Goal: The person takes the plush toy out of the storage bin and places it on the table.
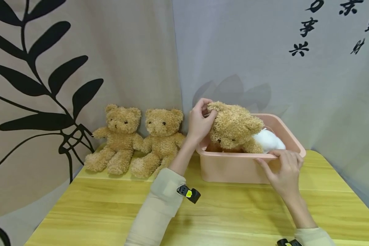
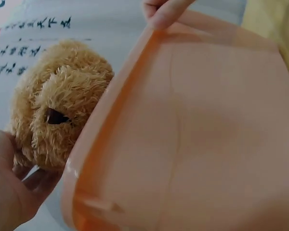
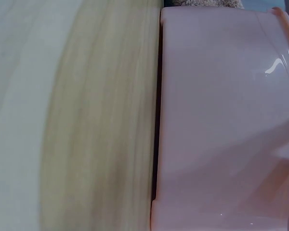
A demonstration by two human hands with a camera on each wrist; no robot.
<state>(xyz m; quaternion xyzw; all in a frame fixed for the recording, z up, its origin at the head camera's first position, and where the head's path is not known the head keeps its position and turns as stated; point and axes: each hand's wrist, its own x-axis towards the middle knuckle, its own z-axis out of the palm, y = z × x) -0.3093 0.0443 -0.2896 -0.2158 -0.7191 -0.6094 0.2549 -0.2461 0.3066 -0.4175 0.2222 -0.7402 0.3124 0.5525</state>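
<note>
A tan teddy bear (image 1: 233,128) sits in a pink plastic bin (image 1: 233,167), its head leaning forward above the front rim. My left hand (image 1: 201,121) grips the bear by the ear at the bin's left end. In the left wrist view the bear's head (image 2: 62,101) shows beside the bin wall, fingers of the left hand (image 2: 14,187) at its edge. My right hand (image 1: 286,172) holds the bin's front rim near the right corner, thumb outside. Behind the bear a white, soft-looking thing (image 1: 268,140) lies in the bin. The bear's lower body is hidden by the bin wall.
Two more teddy bears, one at the far left (image 1: 120,136) and one beside it (image 1: 163,136), sit against the curtain (image 1: 141,51). The wooden table (image 1: 110,205) carries the bears and the bin, and its right edge slopes away past the bin.
</note>
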